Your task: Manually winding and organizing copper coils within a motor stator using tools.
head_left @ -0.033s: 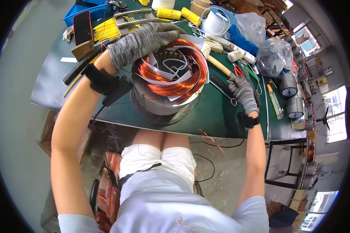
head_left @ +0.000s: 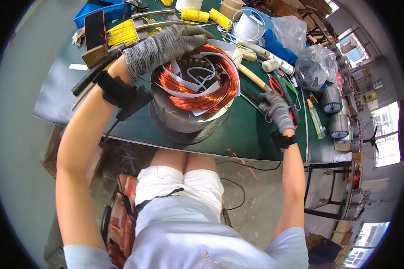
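A motor stator [head_left: 188, 119] stands on the green table in front of me, its grey metal body topped by a ring of copper windings [head_left: 197, 102]. White insulating sheets and a loop of white tubing [head_left: 202, 74] sit within the ring. My left hand [head_left: 168, 47], in a grey knit glove, lies over the far left rim with its fingers stretched out. To the right, my gloved right hand [head_left: 277, 110] curls over some tools, beside a black-handled tool [head_left: 252, 94] and below the mallet handle [head_left: 253, 77]. Its fingertips and anything in them are hidden.
Red-handled pliers [head_left: 274, 83] and a yellow-capped tube [head_left: 315, 119] lie right of the stator. A phone [head_left: 95, 30] on a wooden stand, yellow strips [head_left: 122, 33], a blue bin [head_left: 98, 15] and a white spool [head_left: 249, 27] line the far side. Clear plastic bags [head_left: 316, 67] sit at far right.
My right hand has shifted slightly left and down over the tools, covering most of the scissors' ring handle. My left hand stays on the windings' rim.
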{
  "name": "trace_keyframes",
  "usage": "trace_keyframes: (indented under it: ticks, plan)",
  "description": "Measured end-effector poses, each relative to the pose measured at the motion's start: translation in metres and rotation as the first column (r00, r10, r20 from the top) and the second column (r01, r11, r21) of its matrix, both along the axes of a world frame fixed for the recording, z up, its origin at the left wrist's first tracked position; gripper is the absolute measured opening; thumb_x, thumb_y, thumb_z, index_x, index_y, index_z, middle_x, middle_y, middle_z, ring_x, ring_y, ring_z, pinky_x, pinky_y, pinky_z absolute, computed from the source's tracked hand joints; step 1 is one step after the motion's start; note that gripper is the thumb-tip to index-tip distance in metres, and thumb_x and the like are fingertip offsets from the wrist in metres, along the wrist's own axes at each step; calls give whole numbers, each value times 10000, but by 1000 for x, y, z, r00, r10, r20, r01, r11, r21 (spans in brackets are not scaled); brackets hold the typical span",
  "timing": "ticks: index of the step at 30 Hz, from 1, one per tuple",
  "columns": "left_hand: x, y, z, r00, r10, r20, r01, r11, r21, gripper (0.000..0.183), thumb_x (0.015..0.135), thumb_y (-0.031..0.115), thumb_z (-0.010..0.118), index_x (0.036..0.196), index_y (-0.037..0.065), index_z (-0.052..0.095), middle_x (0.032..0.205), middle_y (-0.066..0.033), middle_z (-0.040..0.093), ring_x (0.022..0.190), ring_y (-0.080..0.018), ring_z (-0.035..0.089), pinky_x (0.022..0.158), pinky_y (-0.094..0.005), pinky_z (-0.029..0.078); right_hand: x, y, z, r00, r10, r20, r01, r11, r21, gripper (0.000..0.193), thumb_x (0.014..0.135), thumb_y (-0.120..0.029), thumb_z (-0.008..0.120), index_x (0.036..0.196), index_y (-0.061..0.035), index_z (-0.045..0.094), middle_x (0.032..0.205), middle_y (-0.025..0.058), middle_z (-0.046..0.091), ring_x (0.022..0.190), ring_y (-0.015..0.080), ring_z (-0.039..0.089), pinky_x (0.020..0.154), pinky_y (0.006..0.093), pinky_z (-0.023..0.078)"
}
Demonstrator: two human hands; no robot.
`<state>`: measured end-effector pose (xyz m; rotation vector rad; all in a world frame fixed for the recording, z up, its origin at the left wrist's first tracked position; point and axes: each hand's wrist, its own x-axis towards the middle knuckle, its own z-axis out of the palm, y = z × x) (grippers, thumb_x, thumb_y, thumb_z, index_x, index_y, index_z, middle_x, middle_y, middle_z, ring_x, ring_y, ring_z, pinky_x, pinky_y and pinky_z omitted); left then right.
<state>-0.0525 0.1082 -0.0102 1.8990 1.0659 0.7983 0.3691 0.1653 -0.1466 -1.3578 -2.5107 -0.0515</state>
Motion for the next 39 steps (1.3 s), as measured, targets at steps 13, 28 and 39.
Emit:
trace_keyframes:
  ticks: [13,28,39]
  plan:
    - [-22,40,-44,951,-72,-300,275,640,718,376,960,43,417,1318,58,530,1310,-155,530,1222,-307,517,1068,-365,409,-35,-18,129,759,-8,-651,151,975,165,151,947,-161,554,1073,-88,594,802,30,503,585,93,446,519,243,380]
    - [-19,51,-48,956,-5,-293,260,474,841,371,909,65,526,1278,58,558,1248,-167,570,1145,-315,563,987,-370,464,-190,-9,180,-345,105,-933,-674,663,324,526,1010,-405,459,549,-210,298,439,-64,305,318,27,143,309,208,139]
    - [-23,50,-49,973,-147,-178,228,737,637,393,931,198,511,1293,55,570,1249,-151,588,1115,-308,589,970,-375,478,-204,23,170,-215,-242,-946,-670,741,-37,469,983,-337,529,576,-218,328,463,-97,278,354,37,166,348,222,166]
